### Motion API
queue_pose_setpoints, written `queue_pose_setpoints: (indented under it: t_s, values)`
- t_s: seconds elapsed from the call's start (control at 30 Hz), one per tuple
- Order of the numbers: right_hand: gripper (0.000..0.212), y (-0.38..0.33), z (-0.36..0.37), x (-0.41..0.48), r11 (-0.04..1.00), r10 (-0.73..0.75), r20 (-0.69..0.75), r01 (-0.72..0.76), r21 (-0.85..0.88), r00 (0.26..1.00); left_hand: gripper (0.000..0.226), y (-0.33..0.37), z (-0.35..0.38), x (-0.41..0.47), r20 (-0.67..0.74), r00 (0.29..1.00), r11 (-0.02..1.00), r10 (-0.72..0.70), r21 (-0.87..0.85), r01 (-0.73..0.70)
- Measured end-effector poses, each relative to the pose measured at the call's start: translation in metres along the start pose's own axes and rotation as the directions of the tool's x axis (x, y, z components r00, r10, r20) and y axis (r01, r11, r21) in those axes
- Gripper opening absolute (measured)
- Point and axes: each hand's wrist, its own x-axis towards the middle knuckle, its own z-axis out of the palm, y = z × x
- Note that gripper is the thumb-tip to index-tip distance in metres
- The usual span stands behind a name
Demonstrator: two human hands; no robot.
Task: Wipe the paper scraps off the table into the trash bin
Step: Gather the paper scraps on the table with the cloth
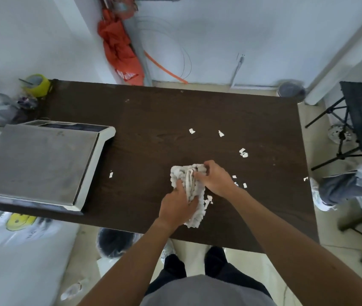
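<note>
One dark trash bin [111, 241] with a clear liner stands on the floor at the near edge of the table [153, 111], left of the person's feet. Both hands are on a bunched white cloth [179, 173] lying on the tabletop. Left hand [176, 206] curls round its near part; right hand [215, 177] grips the far end, fingers bent into the folds. Paper scraps [243, 153] scattered: some just beside the cloth's right side, one alone to its left, three farther out. Grey scale [34, 160] at left. Orange fabric [120, 47] against the far wall.

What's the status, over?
Left grip, right grip hold the cloth. Paper scraps scattered on table. Trash bin on floor by near edge; scale at left.
</note>
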Motion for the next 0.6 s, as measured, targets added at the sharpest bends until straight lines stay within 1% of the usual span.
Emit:
queue_pose_setpoints:
  t_s: [0.2, 0.33, 0.4, 0.5, 0.6]
  values:
    - [0.062, 0.044, -0.03, 0.001, 0.996, 0.067, -0.005, -0.067, 0.059, 0.998, 0.089, 0.044, 0.007, 0.008, 0.05, 0.999, 0.998, 0.014, -0.062, -0.011]
    - [0.064, 0.056, -0.039, 0.003, 0.997, 0.064, 0.029, -0.065, 0.033, 0.998, 0.089, 0.053, 0.007, 0.01, 0.077, 0.997, 0.998, 0.015, -0.067, -0.01]
    - [0.065, 0.055, -0.042, 0.007, 0.999, 0.048, 0.055, -0.048, 0.013, 0.997, 0.085, 0.053, 0.004, 0.012, 0.09, 0.996, 0.997, 0.003, -0.073, 0.003]
    - [0.065, 0.048, -0.047, 0.013, 1.0, -0.009, 0.092, 0.009, -0.009, 0.996, 0.071, 0.055, -0.003, 0.01, 0.1, 0.995, 0.994, -0.022, -0.102, 0.032]
    - [0.063, 0.036, -0.052, 0.016, 0.996, -0.088, 0.148, 0.089, -0.004, 0.985, 0.063, 0.05, -0.011, 0.009, 0.124, 0.987, 0.974, -0.099, -0.193, 0.122]
